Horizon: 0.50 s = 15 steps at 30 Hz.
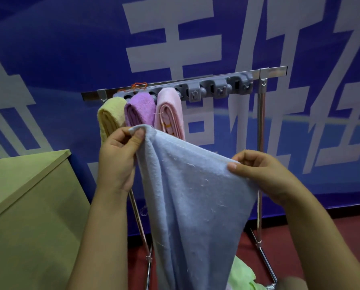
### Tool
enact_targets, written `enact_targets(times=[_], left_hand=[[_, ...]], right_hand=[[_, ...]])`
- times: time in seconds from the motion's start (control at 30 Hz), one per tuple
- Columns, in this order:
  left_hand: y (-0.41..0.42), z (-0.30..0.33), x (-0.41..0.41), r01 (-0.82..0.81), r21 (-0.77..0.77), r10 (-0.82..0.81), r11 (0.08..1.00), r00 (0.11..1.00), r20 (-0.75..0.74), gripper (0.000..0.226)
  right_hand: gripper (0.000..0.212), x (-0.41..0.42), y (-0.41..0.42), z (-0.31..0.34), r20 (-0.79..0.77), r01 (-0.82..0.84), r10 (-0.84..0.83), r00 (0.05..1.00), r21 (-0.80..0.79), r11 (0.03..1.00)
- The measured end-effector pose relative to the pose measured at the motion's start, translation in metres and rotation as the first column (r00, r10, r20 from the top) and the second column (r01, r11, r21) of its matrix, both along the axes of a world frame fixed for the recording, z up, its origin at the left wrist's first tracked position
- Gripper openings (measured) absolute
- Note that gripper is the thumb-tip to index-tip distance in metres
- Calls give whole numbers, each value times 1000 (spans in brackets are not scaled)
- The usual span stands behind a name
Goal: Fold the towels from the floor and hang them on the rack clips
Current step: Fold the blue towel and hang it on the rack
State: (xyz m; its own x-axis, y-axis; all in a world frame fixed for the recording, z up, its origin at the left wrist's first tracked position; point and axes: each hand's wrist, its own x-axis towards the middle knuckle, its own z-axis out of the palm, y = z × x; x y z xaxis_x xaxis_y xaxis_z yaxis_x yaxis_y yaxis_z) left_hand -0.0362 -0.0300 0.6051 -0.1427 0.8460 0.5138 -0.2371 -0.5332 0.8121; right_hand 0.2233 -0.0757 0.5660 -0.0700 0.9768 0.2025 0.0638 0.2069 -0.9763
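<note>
my left hand (pixel 117 160) and right hand (pixel 265 174) each pinch a top corner of the blue towel (pixel 191 195), stretched level in front of the rack (pixel 196 80) so it can be folded. three folded towels hang at the rack's left end; a green towel (pixel 243 273) lies on the floor.

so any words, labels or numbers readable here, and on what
Blue wall banner: large white Chinese characters, cropped by the frame; one looks like "任", the rest cannot be read whole.
Grey plastic clip rail, folded yellow, purple and pink towels, light blue towel: no text visible.
</note>
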Motion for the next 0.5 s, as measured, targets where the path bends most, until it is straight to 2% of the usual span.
enact_targets(times=[0.1,0.17,0.27,0.33,0.43,0.5], left_hand=[[3,0,-4,5,-15,-4,1000,999,54,34],[3,0,-4,2,-26,0,1000,995,96,26],[1,0,-4,6,-58,2,998,990,141,8],[4,-3,-5,21,-90,-4,996,984,179,10],[9,-11,-8,61,-161,-19,985,969,247,12],[11,-19,-9,82,-207,-24,975,963,267,10]], right_hand=[[15,14,2,-3,-76,-38,36,996,-15,999],[17,22,2,-5,-143,-96,89,986,-41,995],[41,29,4,-8,-255,-192,176,951,-38,981],[50,28,8,-12,-326,-203,175,929,-53,978],[46,23,15,-20,-398,-196,126,909,-139,971],[34,19,16,-24,-468,-203,93,879,-190,961]])
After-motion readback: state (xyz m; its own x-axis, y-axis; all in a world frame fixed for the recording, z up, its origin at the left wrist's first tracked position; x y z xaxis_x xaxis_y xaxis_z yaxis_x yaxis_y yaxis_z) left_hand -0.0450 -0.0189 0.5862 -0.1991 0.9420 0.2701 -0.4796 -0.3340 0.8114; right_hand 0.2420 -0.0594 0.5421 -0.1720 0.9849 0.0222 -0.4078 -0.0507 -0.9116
